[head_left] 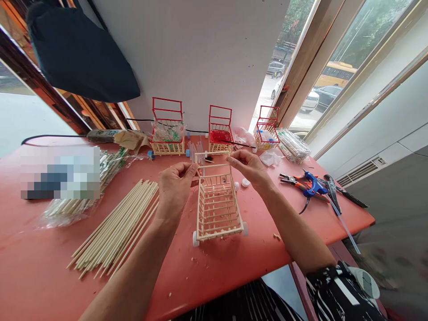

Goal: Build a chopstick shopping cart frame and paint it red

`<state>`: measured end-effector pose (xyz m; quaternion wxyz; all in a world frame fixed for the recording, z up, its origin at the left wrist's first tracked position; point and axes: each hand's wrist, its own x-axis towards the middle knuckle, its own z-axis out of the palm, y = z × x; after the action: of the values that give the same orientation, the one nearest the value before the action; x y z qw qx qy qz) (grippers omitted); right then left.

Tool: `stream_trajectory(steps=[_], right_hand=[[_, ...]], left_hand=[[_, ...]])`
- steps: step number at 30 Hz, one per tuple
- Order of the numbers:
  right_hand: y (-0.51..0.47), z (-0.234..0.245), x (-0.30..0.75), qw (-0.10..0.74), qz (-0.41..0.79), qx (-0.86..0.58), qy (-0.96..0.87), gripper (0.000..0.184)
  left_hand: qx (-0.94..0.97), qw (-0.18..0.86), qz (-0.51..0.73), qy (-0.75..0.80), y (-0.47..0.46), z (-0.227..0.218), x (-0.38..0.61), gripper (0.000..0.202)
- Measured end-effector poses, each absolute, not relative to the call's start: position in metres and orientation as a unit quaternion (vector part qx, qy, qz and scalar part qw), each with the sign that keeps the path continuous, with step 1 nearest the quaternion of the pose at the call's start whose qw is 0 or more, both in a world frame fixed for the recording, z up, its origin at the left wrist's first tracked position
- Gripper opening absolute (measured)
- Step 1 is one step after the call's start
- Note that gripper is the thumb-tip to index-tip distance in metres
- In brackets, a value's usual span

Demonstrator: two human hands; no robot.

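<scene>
A small unpainted cart (218,207) built of wooden sticks, with white wheels, stands on the red table (214,272). My left hand (174,187) pinches the left end of its handle frame. My right hand (249,167) pinches the right end of the top bar. Both hands are closed on the thin sticks of the handle. A loose white wheel (245,182) lies just right of the cart.
A pile of bamboo skewers (117,227) lies to the left, beside a plastic bag of more sticks (80,196). Three red-handled finished carts (167,129) stand by the wall. A blue glue gun (312,187), pliers (290,179) and dark scissors (332,191) lie at right.
</scene>
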<state>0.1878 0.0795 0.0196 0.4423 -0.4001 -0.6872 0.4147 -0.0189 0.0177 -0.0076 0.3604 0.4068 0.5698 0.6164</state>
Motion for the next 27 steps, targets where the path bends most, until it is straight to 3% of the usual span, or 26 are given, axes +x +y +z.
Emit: stream_trajectory(steps=[12, 20, 27], right_hand=[[0.070, 0.019, 0.207, 0.413, 0.327, -0.419, -0.740, 0.043], [0.051, 0.008, 0.195, 0.408, 0.136, -0.447, -0.785, 0.034], [0.050, -0.001, 0.190, 0.426, 0.059, -0.411, -0.804, 0.046]], left_hand=[[0.415, 0.357, 0.611, 0.572, 0.018, -0.011, -0.021, 0.020], [0.406, 0.364, 0.617, 0.568, 0.016, -0.010, -0.019, 0.020], [0.417, 0.351, 0.618, 0.567, 0.020, -0.018, -0.023, 0.021]])
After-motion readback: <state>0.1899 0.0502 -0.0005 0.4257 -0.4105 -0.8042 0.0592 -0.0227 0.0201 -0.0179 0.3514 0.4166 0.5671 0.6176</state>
